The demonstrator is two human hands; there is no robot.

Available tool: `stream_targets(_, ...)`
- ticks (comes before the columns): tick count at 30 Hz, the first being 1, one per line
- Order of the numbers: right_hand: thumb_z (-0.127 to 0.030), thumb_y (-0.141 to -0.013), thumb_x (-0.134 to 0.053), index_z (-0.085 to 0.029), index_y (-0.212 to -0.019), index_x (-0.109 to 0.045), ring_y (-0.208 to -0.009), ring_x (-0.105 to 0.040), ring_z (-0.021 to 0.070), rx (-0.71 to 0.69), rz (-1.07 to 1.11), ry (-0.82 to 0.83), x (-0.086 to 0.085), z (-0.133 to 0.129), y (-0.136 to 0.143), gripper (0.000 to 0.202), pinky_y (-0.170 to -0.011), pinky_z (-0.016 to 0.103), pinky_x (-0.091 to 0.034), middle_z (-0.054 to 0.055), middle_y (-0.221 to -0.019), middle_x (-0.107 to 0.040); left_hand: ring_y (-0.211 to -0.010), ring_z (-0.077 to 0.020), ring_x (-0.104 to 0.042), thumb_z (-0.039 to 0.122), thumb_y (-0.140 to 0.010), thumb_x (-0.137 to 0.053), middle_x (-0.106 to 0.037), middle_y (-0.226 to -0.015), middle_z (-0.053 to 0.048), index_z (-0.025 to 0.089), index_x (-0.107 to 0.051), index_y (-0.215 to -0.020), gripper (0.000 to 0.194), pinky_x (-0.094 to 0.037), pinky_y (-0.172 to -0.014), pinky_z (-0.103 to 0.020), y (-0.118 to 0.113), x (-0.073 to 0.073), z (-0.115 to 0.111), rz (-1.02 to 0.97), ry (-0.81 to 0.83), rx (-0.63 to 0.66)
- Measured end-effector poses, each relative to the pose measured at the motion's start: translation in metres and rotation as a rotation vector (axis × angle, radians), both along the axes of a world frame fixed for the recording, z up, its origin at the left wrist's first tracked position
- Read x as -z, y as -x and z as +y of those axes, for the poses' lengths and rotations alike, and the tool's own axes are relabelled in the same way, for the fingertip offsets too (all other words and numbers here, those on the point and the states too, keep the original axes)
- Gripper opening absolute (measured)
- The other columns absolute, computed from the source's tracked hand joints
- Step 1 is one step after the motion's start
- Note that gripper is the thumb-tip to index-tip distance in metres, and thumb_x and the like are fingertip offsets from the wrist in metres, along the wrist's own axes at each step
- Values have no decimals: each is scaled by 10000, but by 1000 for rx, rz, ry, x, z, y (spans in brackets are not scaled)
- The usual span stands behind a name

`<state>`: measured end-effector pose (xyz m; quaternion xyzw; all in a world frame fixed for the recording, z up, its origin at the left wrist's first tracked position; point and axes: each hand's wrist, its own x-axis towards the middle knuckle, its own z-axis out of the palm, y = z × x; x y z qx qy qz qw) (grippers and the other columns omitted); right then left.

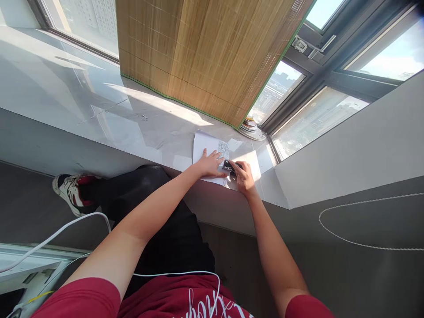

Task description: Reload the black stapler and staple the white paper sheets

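White paper sheets (200,143), with dense dark writing or print on part of the top one, lie on the pale window sill (162,128). My left hand (211,164) rests flat on the paper with its fingers spread. At the paper's right edge, my right hand (244,176) grips a small black object (228,165) that looks like a stapler. Its left end reaches over the sheet's edge, close to my left fingertips. Whether its jaws are pressed together is too small to tell.
A bamboo blind (198,53) hangs just beyond the paper. Stacked round discs or plates (251,129) stand in the sill's corner by the windows. A white cable (179,274) crosses my lap. The sill's front edge runs under my forearms.
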<state>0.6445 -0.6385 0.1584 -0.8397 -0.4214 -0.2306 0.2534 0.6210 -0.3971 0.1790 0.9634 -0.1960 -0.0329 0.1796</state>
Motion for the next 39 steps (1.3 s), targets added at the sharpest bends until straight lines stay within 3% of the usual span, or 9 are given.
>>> stream_targets(10,-190,-996,-409,-298,-1464,-673,-1084,-532,315,35,22,44,-1,1,1,548,-1009,539,-538,142,-1240,-625,-1668,-406,-109,780,-916,-524,-196,-1792,-171,218,-351,-1691,973,41,-1282,-730,2,-2,0,2,2,1)
stream_targets(18,-86,-919,-405,-308,-1471,-677,-1116,-550,299,120,-48,145,-1,2,4,653,-1009,495,-500,122,-1273,-631,-1667,-404,-119,777,-913,-533,-199,-1791,-170,227,-372,-1681,958,38,-1281,-734,1,-1,0,-9,2,4)
stream_targets(33,-77,-865,-521,-356,-1440,-701,-1097,-497,308,283,-36,302,-5,19,18,664,-868,425,-439,123,-1237,-607,-1664,-414,-125,805,-887,-530,-191,-1795,-158,208,-361,-1690,1015,44,-1294,-708,-3,4,3,-10,11,7)
stream_targets(36,-98,-876,-522,-355,-1413,-718,-1104,-498,310,258,-21,268,-4,18,16,627,-898,446,-451,120,-1239,-616,-1666,-399,-130,800,-906,-508,-199,-1795,-148,223,-352,-1693,989,36,-1300,-696,-1,4,4,-23,-6,4)
stream_targets(39,-112,-902,-477,-309,-1419,-711,-1079,-529,291,177,31,123,0,14,12,601,-928,456,-496,129,-1215,-619,-1669,-381,-135,809,-924,-474,-206,-1793,-153,226,-338,-1696,977,18,-1302,-695,3,3,5,-28,-9,-5)
